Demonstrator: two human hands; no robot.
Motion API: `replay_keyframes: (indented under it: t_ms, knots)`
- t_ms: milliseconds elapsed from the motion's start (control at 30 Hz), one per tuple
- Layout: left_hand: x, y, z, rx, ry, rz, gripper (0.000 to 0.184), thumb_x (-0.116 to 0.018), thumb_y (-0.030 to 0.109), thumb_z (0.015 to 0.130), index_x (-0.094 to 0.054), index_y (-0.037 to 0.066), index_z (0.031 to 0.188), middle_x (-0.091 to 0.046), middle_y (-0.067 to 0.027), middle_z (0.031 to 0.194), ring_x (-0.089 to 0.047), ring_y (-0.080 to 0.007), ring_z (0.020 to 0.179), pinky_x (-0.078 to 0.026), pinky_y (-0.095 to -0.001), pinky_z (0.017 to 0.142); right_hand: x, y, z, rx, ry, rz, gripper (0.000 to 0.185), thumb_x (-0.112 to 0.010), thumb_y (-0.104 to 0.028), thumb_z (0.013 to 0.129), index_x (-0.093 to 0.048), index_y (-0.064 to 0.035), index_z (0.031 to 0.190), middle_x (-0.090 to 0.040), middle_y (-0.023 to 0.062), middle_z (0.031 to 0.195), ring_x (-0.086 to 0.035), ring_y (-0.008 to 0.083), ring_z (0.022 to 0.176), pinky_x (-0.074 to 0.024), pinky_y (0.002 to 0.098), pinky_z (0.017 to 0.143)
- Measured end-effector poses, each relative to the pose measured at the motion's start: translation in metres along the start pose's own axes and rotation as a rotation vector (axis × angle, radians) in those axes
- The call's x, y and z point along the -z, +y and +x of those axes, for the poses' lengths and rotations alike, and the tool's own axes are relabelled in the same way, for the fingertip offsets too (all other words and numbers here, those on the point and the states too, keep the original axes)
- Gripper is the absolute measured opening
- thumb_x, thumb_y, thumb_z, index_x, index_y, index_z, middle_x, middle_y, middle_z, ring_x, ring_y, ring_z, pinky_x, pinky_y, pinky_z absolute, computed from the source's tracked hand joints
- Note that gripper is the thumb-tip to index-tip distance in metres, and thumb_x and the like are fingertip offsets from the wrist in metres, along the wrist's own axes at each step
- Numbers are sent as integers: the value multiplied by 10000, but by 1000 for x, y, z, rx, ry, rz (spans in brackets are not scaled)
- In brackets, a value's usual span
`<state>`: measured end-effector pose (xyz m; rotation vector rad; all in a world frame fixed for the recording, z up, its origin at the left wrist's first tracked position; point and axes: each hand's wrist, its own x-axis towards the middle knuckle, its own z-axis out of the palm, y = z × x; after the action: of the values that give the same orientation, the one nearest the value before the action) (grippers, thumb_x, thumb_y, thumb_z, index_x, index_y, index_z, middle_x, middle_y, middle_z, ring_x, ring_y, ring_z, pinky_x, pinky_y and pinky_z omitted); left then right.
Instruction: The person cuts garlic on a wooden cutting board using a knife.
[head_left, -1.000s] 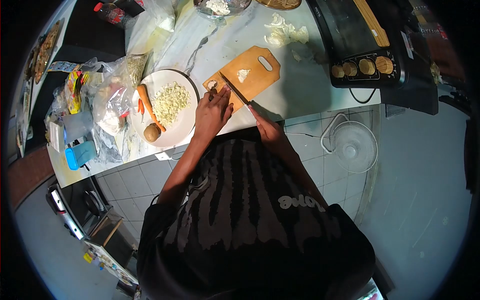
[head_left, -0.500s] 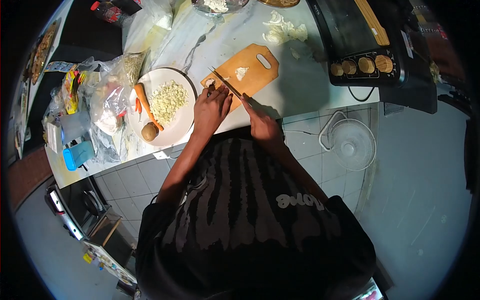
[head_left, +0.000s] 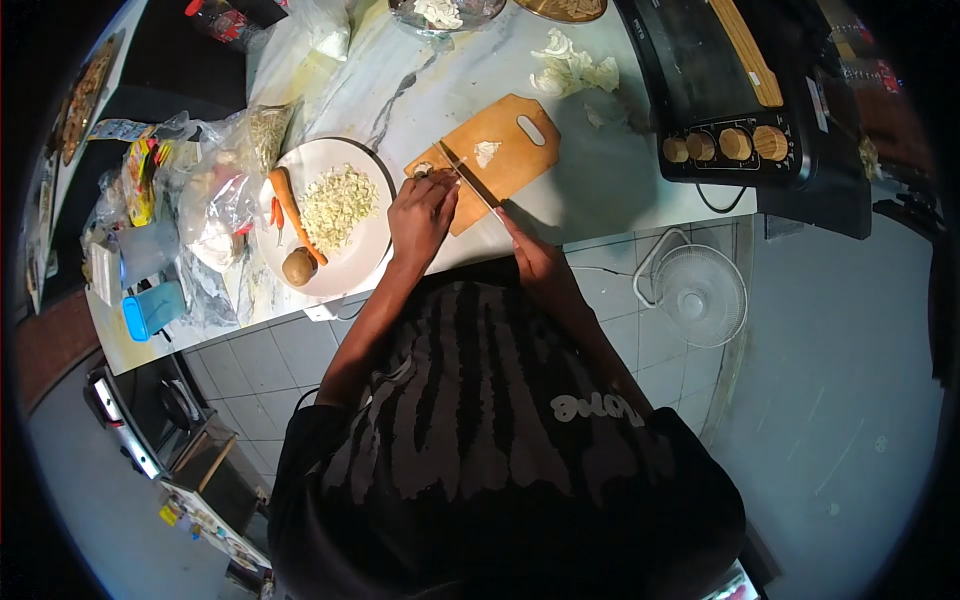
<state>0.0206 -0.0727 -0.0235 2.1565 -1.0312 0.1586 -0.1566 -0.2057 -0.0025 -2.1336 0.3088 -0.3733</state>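
Observation:
A wooden cutting board (head_left: 510, 150) lies at an angle on the marble counter. My right hand (head_left: 535, 258) is closed round the handle of a knife (head_left: 472, 178), whose blade crosses the board. Left of the blade, my left hand (head_left: 421, 215) has its fingers bent together over a small dark-and-pale piece (head_left: 423, 169) at the board's left end; its shape is mostly hidden. White scraps (head_left: 486, 152) rest on the board. Beside my left hand stands a white plate (head_left: 350, 268) with chopped pale bits (head_left: 340, 208), a carrot (head_left: 284, 196), red chillies (head_left: 276, 213) and a round brown vegetable (head_left: 299, 266).
Pale leaves (head_left: 572, 68) lie behind the board. A black oven (head_left: 735, 140) with wooden knobs stands at the right. Plastic bags (head_left: 215, 205), a blue-lidded container (head_left: 153, 310) and a bottle (head_left: 218, 22) are on the left. A white fan (head_left: 690, 293) stands on the floor.
The knife and my right hand shifted left and up half a second ago, then came back right. My left fingers have curled further over the small piece.

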Motion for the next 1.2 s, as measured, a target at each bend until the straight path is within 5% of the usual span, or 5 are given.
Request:
replay_keyframes:
  t_ms: [167,600,867,967,1200]
  knots:
    - [-3,-8,-5,-3,5,-12,150,-774,68,843,-777,64,993,-750,-41,998,-669,-236,871,-559,-340,761,16,-9,-2,-322,-250,-79,508,-433,-144,1032,-454,-259,1526,-639,271,1199,-656,477,940,-551,524,841]
    - [2,-1,3,14,-96,25,114,-772,103,838,-792,65,944,-745,-32,975,-671,-231,880,-567,-345,753,5,-2,-6,-187,-182,-50,493,-400,-176,1056,-425,-257,1542,-615,251,1279,-624,485,1072,-535,529,907]
    - [6,6,11,385,-180,-155,146,-755,133,872,-796,42,979,-744,-108,1032,-697,-283,945,-564,-348,835,2,-2,-8,-315,-282,7,541,-398,-139,1039,-359,-240,1569,-630,358,937,-636,529,886,-493,602,794]
    - [4,6,7,303,-174,-124,131,-753,113,870,-791,38,971,-741,-102,1010,-696,-285,934,-564,-346,819,13,-25,5,-525,-405,-40,509,-416,-131,1057,-395,-214,1559,-631,302,1203,-607,481,1109,-513,505,932]
    - [0,-2,0,-23,-98,18,120,-745,60,848,-768,28,962,-716,-46,996,-664,-236,882,-559,-348,745,-3,-19,7,-428,-369,-236,619,-493,-17,963,-423,-205,1549,-659,317,985,-664,455,915,-533,500,788]
